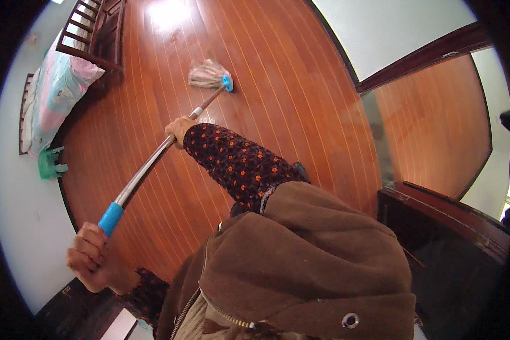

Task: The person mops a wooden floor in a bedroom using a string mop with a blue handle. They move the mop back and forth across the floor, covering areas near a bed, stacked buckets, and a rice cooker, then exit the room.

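A mop [145, 171] with a long silver pole slants across the view from lower left to upper middle. My left hand [89, 258] is closed around the blue grip at the pole's upper end. Farther down, my right hand [179, 130] wraps the pole just above a pale collar. The mop's pale strands [207, 74] lie fanned out to the left on the wooden floor [277, 107], slightly blurred. A bright blue connector [228, 83] joins them to the brownish lower part of the pole.
Along the left wall stands a bed with pink and pale blue bedding [68, 93] and a dark wooden frame [90, 54]. A green plastic stool [51, 164] is beside it. At right, a doorway with a dark threshold strip [378, 133] and a dark door [436, 249] opens onto more floor.
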{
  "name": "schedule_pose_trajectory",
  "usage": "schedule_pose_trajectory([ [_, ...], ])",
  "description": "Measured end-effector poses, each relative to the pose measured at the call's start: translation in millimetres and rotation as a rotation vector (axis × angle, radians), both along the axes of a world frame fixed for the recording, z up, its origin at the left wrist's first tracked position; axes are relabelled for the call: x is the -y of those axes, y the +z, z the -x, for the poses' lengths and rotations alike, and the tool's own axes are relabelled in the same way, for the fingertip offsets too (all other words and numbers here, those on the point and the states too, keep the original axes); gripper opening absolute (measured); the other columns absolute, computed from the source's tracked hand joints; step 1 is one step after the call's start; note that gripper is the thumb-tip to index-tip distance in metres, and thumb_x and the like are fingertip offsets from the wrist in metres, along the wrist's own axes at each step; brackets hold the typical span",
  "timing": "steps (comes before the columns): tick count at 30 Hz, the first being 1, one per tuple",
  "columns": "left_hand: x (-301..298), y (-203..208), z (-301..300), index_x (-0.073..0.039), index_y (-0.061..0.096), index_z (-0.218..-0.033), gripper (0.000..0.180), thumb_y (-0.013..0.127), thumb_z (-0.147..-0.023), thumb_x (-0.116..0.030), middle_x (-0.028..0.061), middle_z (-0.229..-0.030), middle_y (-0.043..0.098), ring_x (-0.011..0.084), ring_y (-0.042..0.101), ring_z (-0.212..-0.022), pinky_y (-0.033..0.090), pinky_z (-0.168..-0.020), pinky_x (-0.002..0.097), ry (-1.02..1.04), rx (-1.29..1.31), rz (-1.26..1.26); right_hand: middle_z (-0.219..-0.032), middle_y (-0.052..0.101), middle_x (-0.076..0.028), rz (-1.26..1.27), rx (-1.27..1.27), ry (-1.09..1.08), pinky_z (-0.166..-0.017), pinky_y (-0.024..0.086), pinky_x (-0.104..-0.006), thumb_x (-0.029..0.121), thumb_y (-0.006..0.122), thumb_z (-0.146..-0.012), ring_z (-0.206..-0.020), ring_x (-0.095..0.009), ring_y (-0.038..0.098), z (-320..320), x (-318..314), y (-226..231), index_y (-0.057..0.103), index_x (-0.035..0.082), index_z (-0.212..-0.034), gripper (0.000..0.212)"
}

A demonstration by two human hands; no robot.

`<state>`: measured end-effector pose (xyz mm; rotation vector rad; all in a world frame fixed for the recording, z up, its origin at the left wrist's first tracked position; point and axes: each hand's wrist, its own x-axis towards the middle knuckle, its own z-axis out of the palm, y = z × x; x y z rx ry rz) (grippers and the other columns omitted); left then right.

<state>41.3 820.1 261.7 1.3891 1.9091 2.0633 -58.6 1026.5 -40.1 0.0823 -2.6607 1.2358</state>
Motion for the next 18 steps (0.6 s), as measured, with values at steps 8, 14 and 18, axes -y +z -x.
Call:
schedule_pose_trajectory([
  [8,-83.8,37.6,-46.2,-0.021,0.025,-0.056,0.045,0.036,-0.1,-0.026,-0.0037,-0.047,0.025,0.008,0.022,-0.043,0.028,-0.051,0.0283,0.16,0.078,-0.136,-0.071,0.062,-0.013,0.215,-0.043,-0.132,-0.075,0.048,-0.0435,0.016,0.065,-0.073,-0.075,-0.034,0.062,-137.8,-73.9,-6.7,0.058,0.01,-0.069,0.009],
  [14,-147.4,-17.3,-90.2,-0.019,0.031,-0.06,0.038,0.037,-0.098,-0.023,-0.0036,-0.052,0.031,0.0076,0.028,-0.045,0.031,-0.051,0.0281,-0.001,0.254,0.133,-0.075,0.061,-0.016,0.144,0.031,-0.143,-0.069,0.047,-0.0496,0.015,0.062,-0.072,-0.078,-0.04,0.06,-311.3,-142.5,-63.0,0.057,0.01,-0.074,0.008],
  [18,-203.7,-143.5,-166.5,-0.013,0.039,-0.058,0.04,0.039,-0.096,-0.023,0.0016,-0.053,0.042,0.0141,0.039,-0.051,0.037,-0.053,0.0321,0.105,0.687,0.145,-0.088,0.066,-0.017,0.007,0.619,-0.1,-0.076,0.05,-0.0483,0.028,0.062,-0.077,-0.09,-0.038,0.062,-450.0,-188.8,-136.7,0.063,0.006,-0.085,0.023],
])
